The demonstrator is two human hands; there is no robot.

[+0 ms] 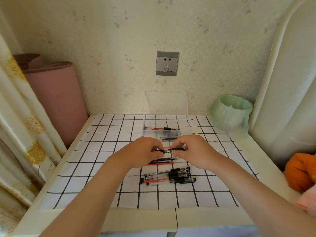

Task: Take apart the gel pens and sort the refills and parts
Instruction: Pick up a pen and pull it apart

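Both ends of one gel pen (169,150) are pinched in curled fingers, my left hand (143,152) and right hand (194,151) opposed to twist it apart, I judge, above the loose refills (164,161), between whole pens (168,177) and the far clear box (185,127).

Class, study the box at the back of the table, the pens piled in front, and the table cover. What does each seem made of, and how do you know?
Box: clear hard plastic, glossy; you see straight through its walls. Pens: clear plastic barrels, refills visible inside, with matte black grips, probably rubber. Table cover: probably woven cloth; matte, slightly wavy lines.
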